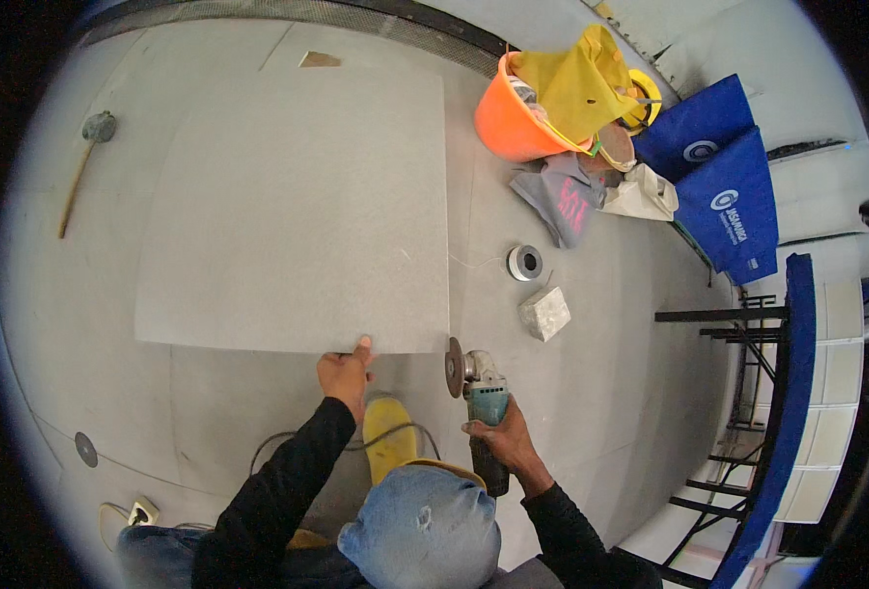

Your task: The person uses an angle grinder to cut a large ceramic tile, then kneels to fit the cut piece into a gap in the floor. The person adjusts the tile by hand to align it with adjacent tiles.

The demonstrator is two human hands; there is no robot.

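Observation:
A large grey rectangular tile (297, 206) lies in front of me on the floor. My left hand (344, 378) grips its near edge, thumb on top and the other fingers curled, partly hidden, at the edge. In my right hand (509, 437) is a teal and black angle grinder (488, 401), held by its body. The grinder's brown disc (454, 367) stands upright at the tile's near right corner; whether it touches the tile or spins, I cannot tell. A yellow boot (387, 440) shows between my arms, beside the dark cable (356, 447).
At the right lie a string spool (525, 262), a pale block (545, 314), an orange bucket (513, 123), cloths and blue bags (729, 201). A black-framed stand (724, 315) is farther right. A mallet (81, 177), loose disc (86, 450) and power socket (144, 512) are at left.

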